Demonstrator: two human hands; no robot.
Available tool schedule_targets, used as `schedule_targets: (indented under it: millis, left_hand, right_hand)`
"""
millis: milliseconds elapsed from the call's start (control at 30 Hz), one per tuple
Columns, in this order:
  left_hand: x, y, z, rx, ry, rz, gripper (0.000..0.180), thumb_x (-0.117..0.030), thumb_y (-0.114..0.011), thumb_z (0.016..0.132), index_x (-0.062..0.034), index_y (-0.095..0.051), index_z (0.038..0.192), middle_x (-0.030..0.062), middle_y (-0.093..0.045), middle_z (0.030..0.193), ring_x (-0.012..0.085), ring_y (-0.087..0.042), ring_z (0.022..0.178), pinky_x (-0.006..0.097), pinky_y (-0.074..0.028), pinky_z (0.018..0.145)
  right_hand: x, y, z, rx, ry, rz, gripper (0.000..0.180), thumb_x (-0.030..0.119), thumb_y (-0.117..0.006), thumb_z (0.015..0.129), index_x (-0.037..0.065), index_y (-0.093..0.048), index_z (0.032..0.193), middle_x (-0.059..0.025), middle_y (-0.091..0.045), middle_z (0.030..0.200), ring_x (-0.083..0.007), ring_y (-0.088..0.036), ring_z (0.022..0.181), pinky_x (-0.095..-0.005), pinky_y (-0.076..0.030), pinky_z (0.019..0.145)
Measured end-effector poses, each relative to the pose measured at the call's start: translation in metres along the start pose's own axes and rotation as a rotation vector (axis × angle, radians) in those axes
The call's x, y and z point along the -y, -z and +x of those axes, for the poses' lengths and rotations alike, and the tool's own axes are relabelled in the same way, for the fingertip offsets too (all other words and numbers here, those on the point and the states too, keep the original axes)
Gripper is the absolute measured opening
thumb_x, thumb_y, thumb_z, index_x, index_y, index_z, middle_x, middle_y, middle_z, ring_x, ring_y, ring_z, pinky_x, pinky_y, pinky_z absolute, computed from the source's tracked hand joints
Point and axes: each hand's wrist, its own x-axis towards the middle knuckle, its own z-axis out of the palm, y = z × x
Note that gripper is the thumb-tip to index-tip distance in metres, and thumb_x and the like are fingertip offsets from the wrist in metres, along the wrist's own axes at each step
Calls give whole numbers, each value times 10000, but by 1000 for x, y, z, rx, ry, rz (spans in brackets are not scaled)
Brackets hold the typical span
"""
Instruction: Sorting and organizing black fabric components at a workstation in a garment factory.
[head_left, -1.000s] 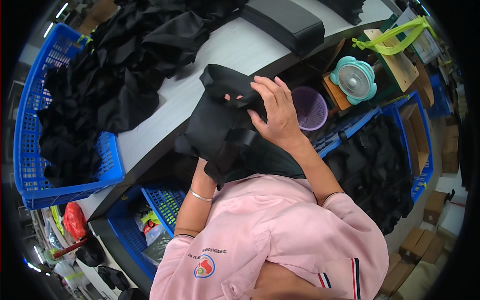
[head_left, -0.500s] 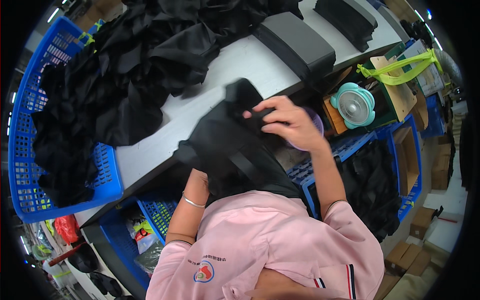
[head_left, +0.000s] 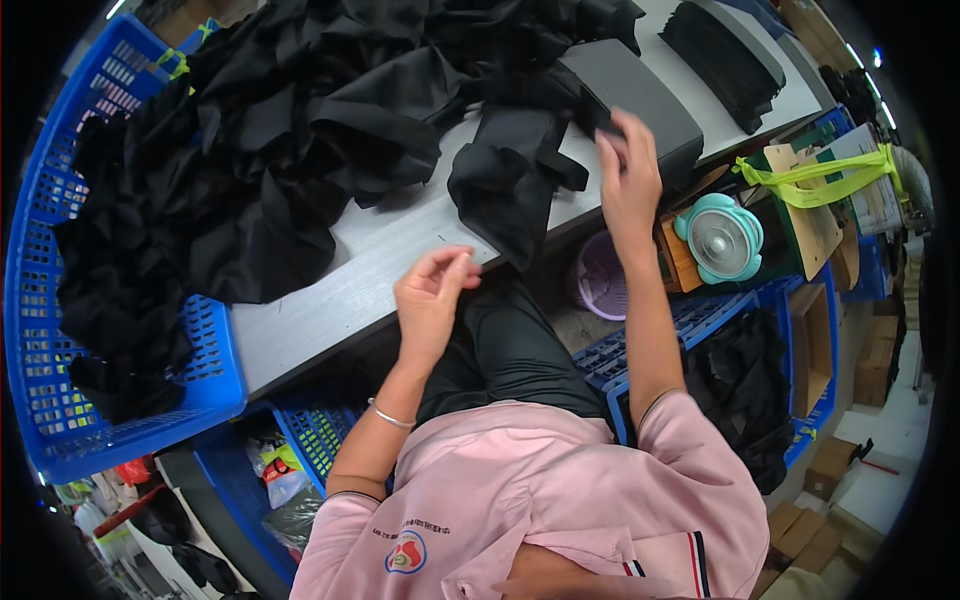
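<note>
A black fabric piece (head_left: 500, 190), partly folded, lies on the table with its lower corner over the near edge. My left hand (head_left: 430, 295) is just left of that corner, its thumb and fingers drawn together, with nothing showing between them. Farther right, my right hand (head_left: 632, 185) is raised at the near side of a grey-topped stack of black sheets (head_left: 640, 90). Its fingers are bent and apart, the tips close to a dark edge; whether they touch it is unclear. A large heap of loose black fabric pieces (head_left: 370, 110) spreads across the table's far and left parts.
A blue plastic basket (head_left: 130, 440) stands at left, fabric spilling into it. Another black stack (head_left: 725, 65) sits at the far right of the grey table (head_left: 300, 335). A teal fan (head_left: 720, 240), purple bin (head_left: 600, 280) and blue crate of black fabric (head_left: 740, 370) are on my right.
The black fabric piece has gone from my lap onto the table and out of my hands. My right hand has moved up to the stack; my left hand has come out from under the fabric.
</note>
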Motion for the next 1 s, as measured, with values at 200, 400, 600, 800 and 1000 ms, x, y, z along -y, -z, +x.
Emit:
schedule_targets:
  millis: [200,400,600,800,1000]
  left_hand:
    - [-3,-13,86,34,-216,202,455,-200,-688,944,10,-571,1331,55,-602,1265,98,-576,1068,255,-504,832]
    - [-13,-14,111,456,203,-57,493,-316,-674,949,-25,-574,1335,6,-662,1108,81,-584,952,216,-452,787]
    - [-1,-23,113,551,369,-385,266,-152,-761,887,-57,-651,1109,-27,-680,925,43,-604,738,174,-455,619]
    - [-16,-43,103,217,-126,107,159,48,-713,820,-67,-651,911,-29,-614,847,33,-554,683,178,-446,616]
    - [-7,-18,111,-128,-472,411,280,77,-668,829,-21,-630,1089,37,-599,931,43,-545,656,193,-454,598]
  right_hand:
    - [13,5,-78,224,-524,570,258,102,-723,905,1,-680,1139,-50,-697,991,-93,-628,884,-239,-503,780]
    - [-12,-23,-73,311,-336,231,220,111,-781,826,-5,-651,961,-60,-647,869,-87,-585,701,-251,-479,662]
    - [-27,-34,-69,321,-437,303,126,68,-666,830,-2,-584,896,-131,-615,735,-202,-628,669,-327,-475,629]
    - [-6,-40,-52,404,-308,163,158,92,-630,826,2,-594,951,-215,-618,785,-284,-663,714,-369,-483,640]
    - [-45,3,-33,255,-118,-169,241,-23,-600,813,12,-668,1041,-113,-623,813,-197,-593,637,-317,-470,608]
